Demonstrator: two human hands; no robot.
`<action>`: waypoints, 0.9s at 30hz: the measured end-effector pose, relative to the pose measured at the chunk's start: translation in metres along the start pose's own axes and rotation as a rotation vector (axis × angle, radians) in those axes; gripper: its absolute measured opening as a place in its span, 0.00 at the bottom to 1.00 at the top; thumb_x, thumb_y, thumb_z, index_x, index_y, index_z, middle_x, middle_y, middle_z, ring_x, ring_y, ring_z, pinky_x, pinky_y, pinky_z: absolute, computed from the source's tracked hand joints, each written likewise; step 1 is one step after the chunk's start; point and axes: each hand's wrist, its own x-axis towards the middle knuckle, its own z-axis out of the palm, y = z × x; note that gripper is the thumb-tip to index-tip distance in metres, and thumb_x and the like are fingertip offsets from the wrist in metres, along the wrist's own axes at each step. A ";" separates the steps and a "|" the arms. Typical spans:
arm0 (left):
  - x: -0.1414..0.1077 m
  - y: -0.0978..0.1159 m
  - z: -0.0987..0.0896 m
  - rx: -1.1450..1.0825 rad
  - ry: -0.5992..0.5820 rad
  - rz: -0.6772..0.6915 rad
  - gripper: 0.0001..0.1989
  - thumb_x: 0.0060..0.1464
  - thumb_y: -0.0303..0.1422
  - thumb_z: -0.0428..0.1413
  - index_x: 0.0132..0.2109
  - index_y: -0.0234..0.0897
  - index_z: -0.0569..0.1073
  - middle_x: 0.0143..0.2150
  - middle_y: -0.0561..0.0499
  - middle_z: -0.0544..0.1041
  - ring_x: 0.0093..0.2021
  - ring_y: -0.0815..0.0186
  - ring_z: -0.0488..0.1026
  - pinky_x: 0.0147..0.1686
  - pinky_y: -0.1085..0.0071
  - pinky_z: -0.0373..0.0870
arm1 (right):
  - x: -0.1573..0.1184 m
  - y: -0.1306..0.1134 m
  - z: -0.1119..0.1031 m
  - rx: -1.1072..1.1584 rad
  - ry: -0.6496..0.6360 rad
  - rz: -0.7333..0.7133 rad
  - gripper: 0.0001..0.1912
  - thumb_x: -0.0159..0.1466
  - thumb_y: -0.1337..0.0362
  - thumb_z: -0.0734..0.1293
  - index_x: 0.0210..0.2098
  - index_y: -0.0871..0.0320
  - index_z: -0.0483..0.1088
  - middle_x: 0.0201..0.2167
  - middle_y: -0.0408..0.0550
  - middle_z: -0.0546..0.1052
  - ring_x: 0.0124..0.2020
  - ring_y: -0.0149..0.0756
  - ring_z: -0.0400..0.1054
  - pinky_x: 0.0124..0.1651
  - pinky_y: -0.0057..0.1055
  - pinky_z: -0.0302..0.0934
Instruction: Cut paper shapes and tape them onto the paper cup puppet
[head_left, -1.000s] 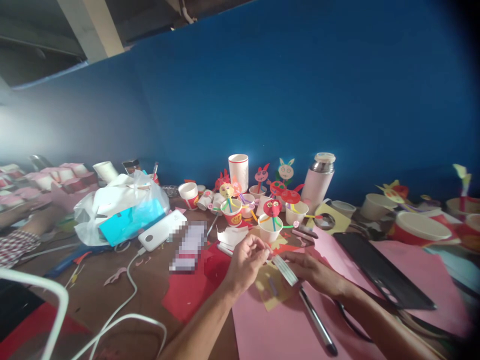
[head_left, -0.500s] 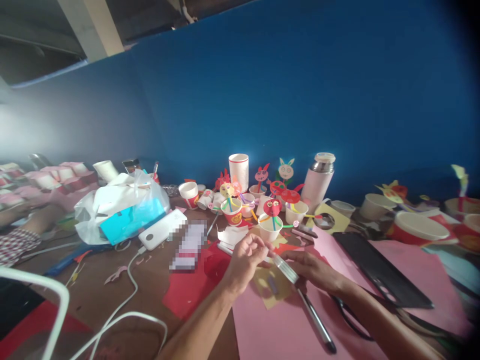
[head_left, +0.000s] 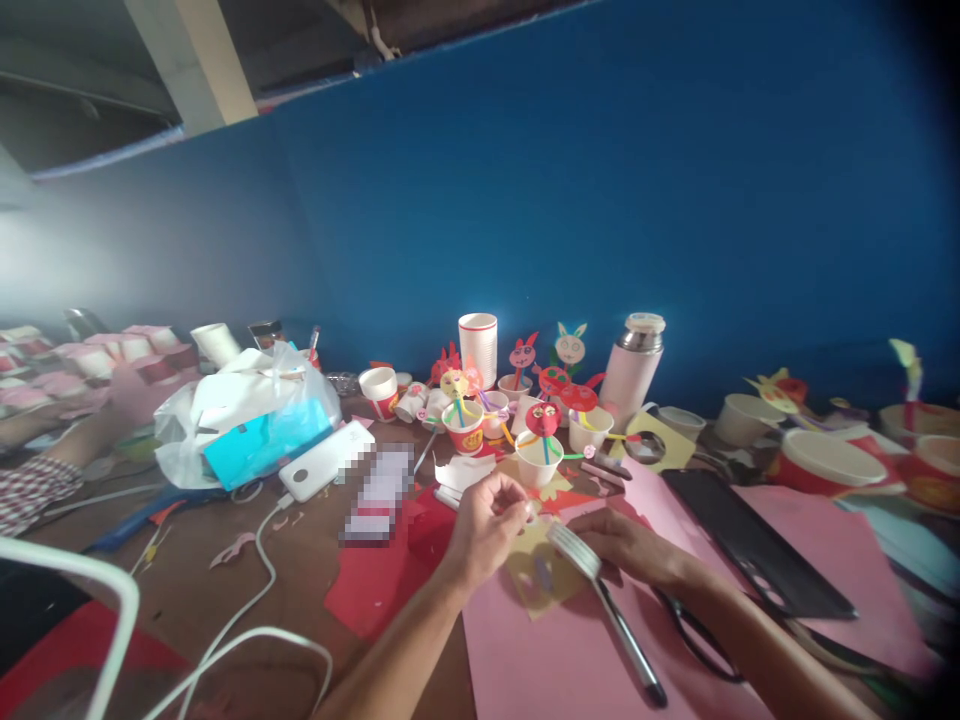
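Note:
My left hand [head_left: 487, 528] is closed in a pinch above the papers. A small pale bit shows at the fingertips, too small to name. Close to its right, my right hand [head_left: 626, 545] is closed with fingers curled round a white ribbed piece [head_left: 574, 551], whose kind I cannot make out. A silver and black pen [head_left: 630, 640] slants down from beside this piece over the pink paper [head_left: 540, 660]. Below both hands lies a yellow paper sheet [head_left: 536, 585] with dark marks or shadows on it. Black-handled scissors [head_left: 709, 645] lie partly hidden under my right forearm.
Paper cups [head_left: 538, 458] with pipe-cleaner and paper figures stand behind, near a pink thermos [head_left: 631, 375]. A black phone case [head_left: 757, 545] lies at right. Red paper [head_left: 382, 580], a white power bank [head_left: 327, 462] with a cable and a plastic bag [head_left: 176, 440] are left, where a co-worker's checkered sleeve [head_left: 37, 495] shows.
My hands have drawn slightly apart, the left moving a little left. The white ribbed piece by my right hand has turned. The view has shifted slightly.

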 end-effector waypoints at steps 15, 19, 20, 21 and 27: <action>-0.005 -0.006 -0.004 0.045 -0.281 -0.131 0.12 0.47 0.30 0.51 0.40 0.32 0.73 0.23 0.55 0.64 0.21 0.74 0.64 0.23 0.76 0.67 | -0.002 0.009 -0.009 -0.075 -0.086 0.051 0.15 0.58 0.59 0.59 0.18 0.59 0.63 0.12 0.36 0.58 0.14 0.23 0.50 0.17 0.22 0.41; -0.005 -0.009 -0.005 0.078 -0.348 -0.160 0.10 0.45 0.29 0.53 0.36 0.34 0.74 0.21 0.55 0.67 0.19 0.73 0.64 0.22 0.76 0.64 | -0.002 0.008 -0.009 -0.105 -0.122 0.075 0.14 0.57 0.61 0.60 0.17 0.59 0.61 0.12 0.35 0.57 0.14 0.23 0.48 0.17 0.23 0.40; -0.005 -0.009 -0.005 0.092 -0.358 -0.154 0.10 0.44 0.29 0.53 0.36 0.34 0.74 0.21 0.55 0.67 0.20 0.73 0.64 0.22 0.76 0.63 | -0.003 0.007 -0.009 -0.110 -0.129 0.081 0.14 0.56 0.62 0.60 0.17 0.58 0.61 0.12 0.35 0.57 0.14 0.23 0.48 0.17 0.23 0.39; -0.006 -0.009 -0.006 0.114 -0.362 -0.148 0.09 0.43 0.29 0.54 0.35 0.34 0.74 0.21 0.55 0.68 0.20 0.73 0.64 0.22 0.77 0.62 | -0.003 0.007 -0.009 -0.114 -0.134 0.087 0.13 0.56 0.62 0.61 0.17 0.58 0.61 0.12 0.35 0.57 0.15 0.23 0.48 0.17 0.23 0.39; -0.007 -0.003 -0.010 0.350 -0.307 -0.046 0.05 0.45 0.30 0.53 0.29 0.35 0.73 0.24 0.53 0.70 0.22 0.72 0.65 0.22 0.77 0.59 | -0.002 0.011 -0.009 -0.119 -0.122 0.087 0.13 0.57 0.61 0.60 0.17 0.59 0.62 0.13 0.36 0.58 0.16 0.23 0.49 0.19 0.23 0.41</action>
